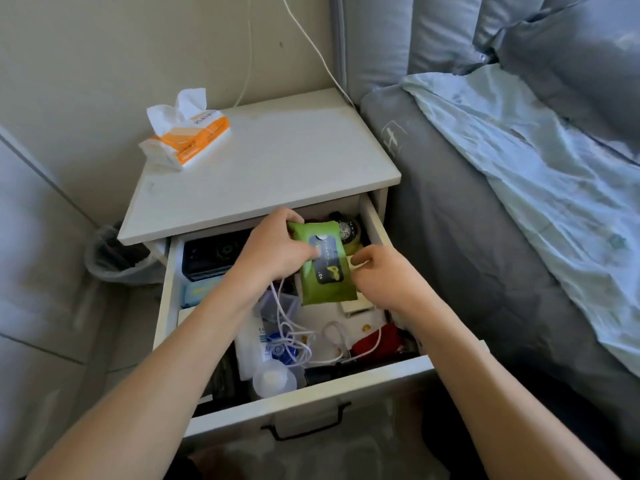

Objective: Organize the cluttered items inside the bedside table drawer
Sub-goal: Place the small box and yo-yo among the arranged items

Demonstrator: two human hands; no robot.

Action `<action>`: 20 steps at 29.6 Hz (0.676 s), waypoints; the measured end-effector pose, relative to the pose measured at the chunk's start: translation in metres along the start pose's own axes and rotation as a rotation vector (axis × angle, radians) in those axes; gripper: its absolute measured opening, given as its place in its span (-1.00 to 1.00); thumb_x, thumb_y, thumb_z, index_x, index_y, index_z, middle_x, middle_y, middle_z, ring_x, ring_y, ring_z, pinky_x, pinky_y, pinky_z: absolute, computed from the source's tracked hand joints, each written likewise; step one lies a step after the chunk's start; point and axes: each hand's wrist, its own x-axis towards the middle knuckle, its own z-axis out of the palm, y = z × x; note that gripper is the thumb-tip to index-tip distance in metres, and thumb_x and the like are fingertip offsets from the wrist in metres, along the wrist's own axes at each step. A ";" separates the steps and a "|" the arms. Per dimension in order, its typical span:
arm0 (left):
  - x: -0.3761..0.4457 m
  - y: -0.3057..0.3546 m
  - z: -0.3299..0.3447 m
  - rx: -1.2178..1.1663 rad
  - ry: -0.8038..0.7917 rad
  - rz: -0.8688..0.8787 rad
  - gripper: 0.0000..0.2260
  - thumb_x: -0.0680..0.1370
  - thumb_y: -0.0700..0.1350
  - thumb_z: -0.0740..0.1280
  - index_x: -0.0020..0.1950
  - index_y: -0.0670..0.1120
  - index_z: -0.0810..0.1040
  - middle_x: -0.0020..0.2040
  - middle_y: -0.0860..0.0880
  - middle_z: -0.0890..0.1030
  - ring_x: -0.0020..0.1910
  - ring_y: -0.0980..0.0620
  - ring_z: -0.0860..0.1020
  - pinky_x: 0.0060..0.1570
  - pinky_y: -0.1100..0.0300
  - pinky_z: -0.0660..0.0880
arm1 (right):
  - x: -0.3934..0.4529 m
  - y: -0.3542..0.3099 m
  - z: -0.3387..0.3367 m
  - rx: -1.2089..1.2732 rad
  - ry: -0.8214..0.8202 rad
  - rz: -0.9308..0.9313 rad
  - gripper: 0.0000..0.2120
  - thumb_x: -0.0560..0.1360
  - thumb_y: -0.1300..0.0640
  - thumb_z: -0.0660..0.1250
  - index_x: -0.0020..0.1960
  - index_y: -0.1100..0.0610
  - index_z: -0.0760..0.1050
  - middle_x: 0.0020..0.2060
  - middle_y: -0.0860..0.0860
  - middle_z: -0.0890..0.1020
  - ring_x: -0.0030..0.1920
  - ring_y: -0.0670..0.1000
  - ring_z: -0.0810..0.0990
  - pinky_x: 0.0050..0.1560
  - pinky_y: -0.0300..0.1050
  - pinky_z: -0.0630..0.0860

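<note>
The white bedside table drawer [304, 403] is pulled open and full of clutter. My left hand [273, 247] grips a green wipes pack [325, 271] by its upper left corner and holds it above the drawer's back half. My right hand [384, 275] is beside the pack's right edge, fingers curled on something small and pale that I cannot make out. Inside lie a black box [211, 254], a tangled white cable [298, 334], a red pouch [381, 341], a white round-lidded jar [273, 379], a blue-and-white packet [266, 341] and a black watch [346, 226].
An orange-and-white tissue pack [187, 133] sits on the table top [277, 161]. A bin with a plastic liner [117, 254] stands left of the table. The grey bed [485, 237] presses against the table's right side. A white cable [311, 43] hangs down the wall.
</note>
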 end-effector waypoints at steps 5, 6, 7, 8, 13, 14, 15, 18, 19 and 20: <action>0.024 0.015 0.019 0.375 -0.059 0.122 -0.60 0.49 -0.16 0.43 0.28 0.05 0.42 0.01 0.01 0.55 -0.15 0.04 0.55 -0.26 0.15 0.48 | 0.012 0.005 -0.032 -0.238 0.159 -0.065 -0.85 0.52 0.11 0.28 0.07 0.10 0.50 -0.17 -0.01 0.57 -0.23 0.00 0.56 -0.21 -0.07 0.60; 0.032 0.021 0.033 0.397 -0.093 0.122 -0.59 0.50 -0.17 0.42 0.31 0.04 0.43 0.08 -0.01 0.55 -0.11 0.01 0.55 -0.22 0.14 0.51 | 0.014 0.011 -0.040 -0.247 0.175 -0.052 -0.83 0.53 0.11 0.27 0.09 0.11 0.50 -0.16 -0.01 0.56 -0.20 0.02 0.57 -0.17 -0.02 0.61; 0.037 0.021 0.042 0.369 -0.121 0.087 -0.59 0.51 -0.19 0.40 0.33 0.02 0.44 0.10 -0.03 0.54 -0.10 -0.02 0.57 -0.23 0.13 0.54 | 0.014 0.011 -0.043 -0.263 0.178 -0.044 -0.80 0.53 0.11 0.27 0.12 0.13 0.49 -0.13 0.01 0.56 -0.16 0.06 0.58 -0.11 0.03 0.62; 0.041 0.019 0.052 0.297 -0.162 0.018 -0.59 0.52 -0.22 0.38 0.35 0.00 0.45 0.09 -0.05 0.54 -0.12 -0.05 0.59 -0.26 0.11 0.60 | 0.014 0.014 -0.045 -0.279 0.170 -0.033 -0.77 0.52 0.12 0.27 0.15 0.15 0.49 -0.08 0.04 0.56 -0.12 0.09 0.58 -0.06 0.07 0.61; 0.052 -0.017 0.089 0.057 -0.097 -0.099 -0.62 0.56 -0.27 0.35 0.34 0.02 0.56 0.23 -0.13 0.57 0.07 -0.17 0.62 -0.16 0.04 0.65 | 0.014 0.015 -0.045 -0.323 0.096 -0.049 -0.73 0.52 0.20 0.23 0.21 0.17 0.46 -0.06 0.06 0.52 -0.08 0.11 0.57 -0.03 0.06 0.61; 0.053 -0.024 0.097 0.054 -0.030 -0.048 -0.64 0.54 -0.27 0.36 0.31 0.01 0.59 0.23 -0.11 0.58 0.08 -0.11 0.60 -0.17 0.17 0.60 | 0.015 0.017 -0.048 -0.323 0.096 -0.047 -0.71 0.53 0.21 0.22 0.24 0.17 0.45 -0.04 0.06 0.52 -0.07 0.12 0.57 -0.01 0.07 0.61; 0.051 -0.031 0.098 0.039 0.036 -0.002 -0.65 0.53 -0.27 0.39 0.28 -0.01 0.60 0.19 -0.08 0.61 0.03 -0.01 0.59 -0.20 0.32 0.52 | 0.016 0.015 -0.049 -0.332 0.093 -0.054 -0.70 0.53 0.21 0.22 0.26 0.17 0.44 -0.01 0.08 0.52 -0.04 0.13 0.57 0.01 0.08 0.61; 0.042 -0.040 0.110 -0.043 0.153 0.086 -0.73 0.49 -0.32 0.42 0.10 -0.03 0.58 -0.09 0.07 0.59 -0.22 0.25 0.49 -0.37 0.53 0.38 | 0.018 0.017 -0.053 -0.356 0.084 -0.039 -0.68 0.53 0.22 0.24 0.28 0.16 0.44 0.01 0.09 0.53 -0.04 0.13 0.57 0.02 0.09 0.61; 0.038 -0.040 0.112 -0.061 0.178 0.102 -0.74 0.48 -0.34 0.42 0.02 0.00 0.54 -0.14 0.09 0.56 -0.24 0.25 0.48 -0.35 0.53 0.39 | 0.019 0.017 -0.054 -0.353 0.087 -0.037 -0.69 0.53 0.23 0.24 0.27 0.16 0.44 -0.02 0.07 0.52 -0.05 0.12 0.57 0.02 0.09 0.61; 0.035 -0.041 0.115 -0.081 0.196 0.127 -0.73 0.48 -0.35 0.41 -0.05 0.03 0.50 -0.15 0.09 0.55 -0.25 0.24 0.48 -0.33 0.51 0.41 | 0.019 0.018 -0.056 -0.355 0.093 -0.035 -0.69 0.52 0.23 0.24 0.27 0.16 0.45 -0.03 0.06 0.50 -0.05 0.12 0.57 0.02 0.09 0.61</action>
